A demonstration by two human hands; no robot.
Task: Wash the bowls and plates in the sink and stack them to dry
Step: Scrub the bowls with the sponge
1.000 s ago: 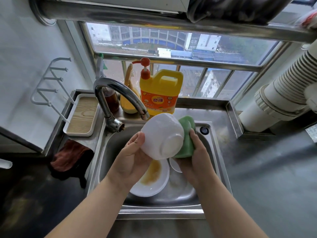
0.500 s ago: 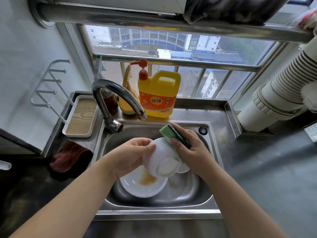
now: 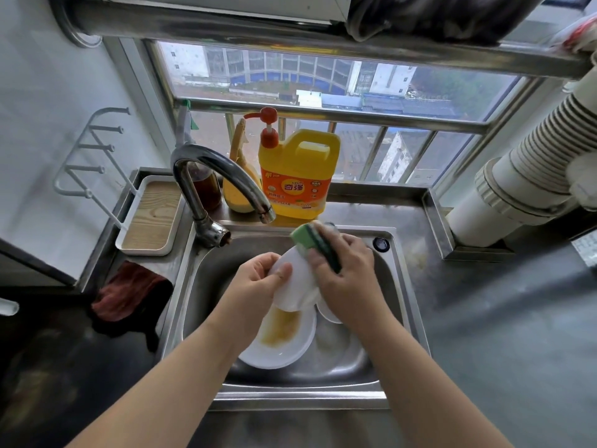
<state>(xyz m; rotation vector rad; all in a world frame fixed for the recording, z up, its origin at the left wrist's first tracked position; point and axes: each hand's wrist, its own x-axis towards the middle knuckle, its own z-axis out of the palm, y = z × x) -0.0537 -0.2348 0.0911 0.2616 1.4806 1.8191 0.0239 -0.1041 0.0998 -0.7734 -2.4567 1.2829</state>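
Seen from above, a person's two bare forearms reach into a stainless steel sink (image 3: 400,286). The left hand (image 3: 258,279) grips a white bowl (image 3: 295,286) by its rim, thumb curled over the edge, holding it tilted above the basin. The right hand (image 3: 345,273) clutches a green sponge (image 3: 310,242) with a dark scouring layer, fingers wrapped over it, pressing it against the bowl's upper side. Below the bowl, a white plate (image 3: 281,347) smeared with yellow-brown sauce lies on the sink floor. Beside it, partly hidden under the right hand, sits what may be another small white dish (image 3: 328,313). A curved chrome faucet (image 3: 210,176) arches over the basin's back left corner. A yellow detergent bottle (image 3: 297,176) with a red pump stands on the ledge behind the sink, by the window. A reddish cloth (image 3: 129,292) lies on the counter to the left.
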